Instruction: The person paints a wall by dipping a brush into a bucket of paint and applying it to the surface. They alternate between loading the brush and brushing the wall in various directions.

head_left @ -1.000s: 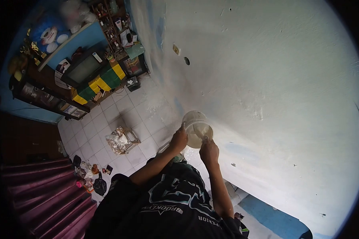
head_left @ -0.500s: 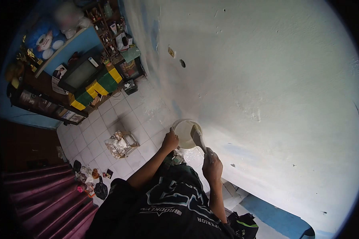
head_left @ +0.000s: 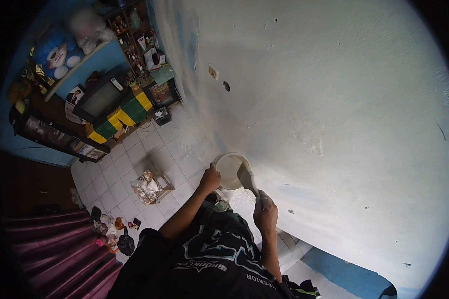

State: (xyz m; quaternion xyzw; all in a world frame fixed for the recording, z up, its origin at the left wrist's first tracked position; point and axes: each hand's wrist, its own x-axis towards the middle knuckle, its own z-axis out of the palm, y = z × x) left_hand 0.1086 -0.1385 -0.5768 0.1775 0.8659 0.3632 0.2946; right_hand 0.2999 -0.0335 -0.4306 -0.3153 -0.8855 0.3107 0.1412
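A round, pale bucket (head_left: 229, 154) with whitish contents sits in front of my body, close to the wall. My left hand (head_left: 211, 178) grips its left rim, fingers curled over the edge. On the other side, my right hand (head_left: 266, 213) is closed around the handle of a wide paintbrush (head_left: 249, 182). The brush slants up and left, its dark bristles at the right inside edge of the bucket's mouth.
A large whitish wall (head_left: 334, 114) with blue patches fills the right side. On the tiled floor stands a small stool (head_left: 152, 188) with a spattered cover. A television (head_left: 101, 99) and shelves line the far left; a pink curtain (head_left: 55, 249) hangs lower left.
The bucket and both hands sit slightly lower and further left in the view. The brush has tilted a little, still over the bucket. Both grips stay the same.
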